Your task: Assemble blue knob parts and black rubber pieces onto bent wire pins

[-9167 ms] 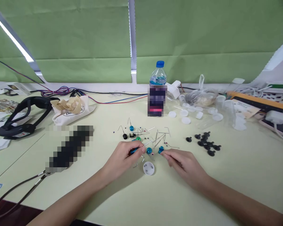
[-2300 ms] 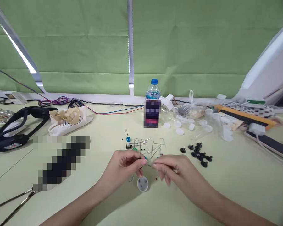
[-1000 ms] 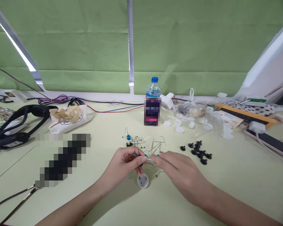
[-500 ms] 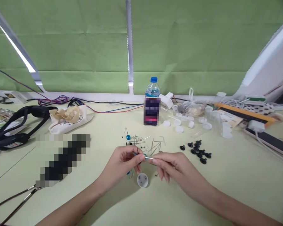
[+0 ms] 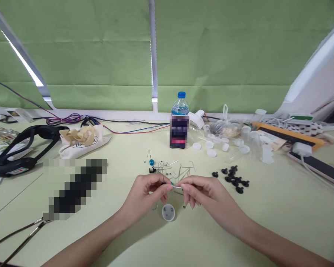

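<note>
My left hand (image 5: 151, 193) is closed in a pinch on the left end of a thin silvery metal rod (image 5: 177, 187). From the other side, my right hand (image 5: 203, 190) pinches the same rod's right end, so it lies nearly level between my fingertips. A bit of blue shows just behind the left fingertips, too small to make out. Below the hands stands a small round white cap (image 5: 168, 213) with a few tiny dark pieces in it. Beyond my fingers lie scattered bent metal wires (image 5: 183, 171) and a blue ball (image 5: 151, 162) with thin wire legs.
Several black knob-like parts (image 5: 235, 180) lie to the right. Behind them are white caps (image 5: 211, 152), clear tubes and a power strip (image 5: 320, 167). A water bottle (image 5: 180, 107) stands at the back. To the left are a cloth pouch (image 5: 83, 144) and a black headset frame (image 5: 25, 163).
The fingers of my right hand have shifted slightly along the rod, leaving less of it showing. The blue piece under my left hand has gone out of sight.
</note>
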`<state>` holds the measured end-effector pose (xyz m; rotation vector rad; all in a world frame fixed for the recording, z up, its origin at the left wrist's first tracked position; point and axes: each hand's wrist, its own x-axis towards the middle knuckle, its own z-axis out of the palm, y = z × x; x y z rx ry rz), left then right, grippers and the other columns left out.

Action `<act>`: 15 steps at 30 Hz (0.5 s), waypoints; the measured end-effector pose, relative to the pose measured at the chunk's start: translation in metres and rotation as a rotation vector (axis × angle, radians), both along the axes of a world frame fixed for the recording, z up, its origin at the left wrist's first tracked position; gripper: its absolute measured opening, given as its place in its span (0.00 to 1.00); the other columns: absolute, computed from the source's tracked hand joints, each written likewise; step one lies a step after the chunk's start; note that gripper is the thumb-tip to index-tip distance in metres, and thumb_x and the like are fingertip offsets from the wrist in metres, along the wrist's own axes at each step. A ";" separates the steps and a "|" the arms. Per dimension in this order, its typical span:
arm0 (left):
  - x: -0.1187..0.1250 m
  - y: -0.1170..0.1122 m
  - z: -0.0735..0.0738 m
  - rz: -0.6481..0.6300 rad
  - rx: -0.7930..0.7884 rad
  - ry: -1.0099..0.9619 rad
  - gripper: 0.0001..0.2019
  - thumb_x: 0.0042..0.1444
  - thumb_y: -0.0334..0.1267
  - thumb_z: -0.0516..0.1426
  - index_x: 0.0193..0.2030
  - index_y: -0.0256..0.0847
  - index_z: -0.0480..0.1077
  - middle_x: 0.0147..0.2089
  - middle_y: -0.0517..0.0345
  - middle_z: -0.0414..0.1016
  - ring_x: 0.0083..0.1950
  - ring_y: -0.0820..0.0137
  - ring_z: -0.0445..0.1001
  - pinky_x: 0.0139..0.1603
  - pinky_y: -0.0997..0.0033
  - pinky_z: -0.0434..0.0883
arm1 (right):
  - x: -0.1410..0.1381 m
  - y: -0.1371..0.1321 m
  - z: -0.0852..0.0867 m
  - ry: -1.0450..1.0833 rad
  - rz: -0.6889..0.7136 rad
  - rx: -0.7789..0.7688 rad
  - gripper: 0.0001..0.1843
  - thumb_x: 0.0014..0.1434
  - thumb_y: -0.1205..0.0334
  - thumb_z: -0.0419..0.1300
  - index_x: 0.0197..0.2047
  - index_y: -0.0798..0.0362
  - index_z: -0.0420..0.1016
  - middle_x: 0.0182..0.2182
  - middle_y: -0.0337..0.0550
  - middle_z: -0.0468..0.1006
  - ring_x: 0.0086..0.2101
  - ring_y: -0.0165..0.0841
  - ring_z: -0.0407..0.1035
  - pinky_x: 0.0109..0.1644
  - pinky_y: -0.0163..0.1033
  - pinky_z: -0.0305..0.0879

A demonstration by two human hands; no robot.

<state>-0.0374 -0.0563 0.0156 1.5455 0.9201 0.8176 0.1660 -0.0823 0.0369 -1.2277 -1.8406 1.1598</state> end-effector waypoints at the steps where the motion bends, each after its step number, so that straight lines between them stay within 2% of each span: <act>1: 0.000 0.000 0.000 -0.009 -0.022 -0.005 0.11 0.58 0.42 0.57 0.34 0.35 0.74 0.25 0.57 0.72 0.27 0.73 0.71 0.30 0.74 0.70 | 0.001 -0.001 -0.002 -0.061 0.008 0.109 0.17 0.67 0.56 0.48 0.37 0.51 0.77 0.25 0.38 0.72 0.26 0.27 0.66 0.31 0.33 0.64; 5: 0.000 0.003 0.000 0.006 -0.085 -0.060 0.11 0.56 0.42 0.59 0.34 0.35 0.74 0.24 0.58 0.73 0.26 0.73 0.71 0.30 0.73 0.71 | 0.005 -0.002 -0.012 -0.262 0.091 0.613 0.19 0.67 0.67 0.45 0.53 0.49 0.72 0.34 0.44 0.73 0.32 0.31 0.66 0.34 0.36 0.65; 7: -0.002 0.004 0.000 0.029 -0.049 -0.069 0.10 0.56 0.41 0.59 0.34 0.35 0.74 0.24 0.58 0.72 0.25 0.73 0.71 0.30 0.73 0.71 | 0.005 -0.003 -0.012 -0.264 0.122 0.658 0.19 0.66 0.67 0.47 0.57 0.49 0.68 0.36 0.45 0.74 0.34 0.32 0.66 0.37 0.37 0.65; 8: -0.002 0.004 0.000 0.035 -0.026 -0.066 0.10 0.56 0.41 0.59 0.34 0.35 0.74 0.24 0.58 0.72 0.25 0.73 0.70 0.30 0.73 0.70 | 0.004 -0.003 -0.010 -0.238 0.116 0.600 0.18 0.66 0.64 0.50 0.57 0.49 0.68 0.36 0.44 0.74 0.35 0.32 0.67 0.38 0.37 0.66; 10: -0.002 0.003 0.001 0.037 0.012 -0.053 0.10 0.57 0.41 0.58 0.33 0.35 0.75 0.25 0.57 0.72 0.25 0.74 0.70 0.30 0.74 0.70 | 0.002 -0.004 -0.004 -0.166 0.071 0.381 0.16 0.65 0.58 0.52 0.54 0.48 0.70 0.36 0.42 0.74 0.34 0.31 0.68 0.38 0.36 0.66; 13: -0.001 0.002 0.002 0.021 0.043 -0.025 0.10 0.57 0.40 0.59 0.32 0.35 0.75 0.27 0.57 0.72 0.26 0.74 0.70 0.29 0.74 0.70 | -0.001 -0.004 0.002 -0.116 0.024 0.067 0.15 0.65 0.54 0.50 0.41 0.49 0.76 0.31 0.39 0.76 0.30 0.29 0.69 0.34 0.34 0.65; 15: 0.000 0.002 0.001 0.012 0.050 -0.019 0.09 0.56 0.40 0.59 0.32 0.35 0.76 0.28 0.57 0.72 0.26 0.74 0.70 0.29 0.75 0.69 | -0.001 -0.002 0.003 -0.147 0.026 -0.016 0.16 0.65 0.55 0.50 0.35 0.50 0.76 0.26 0.38 0.75 0.27 0.29 0.68 0.31 0.34 0.63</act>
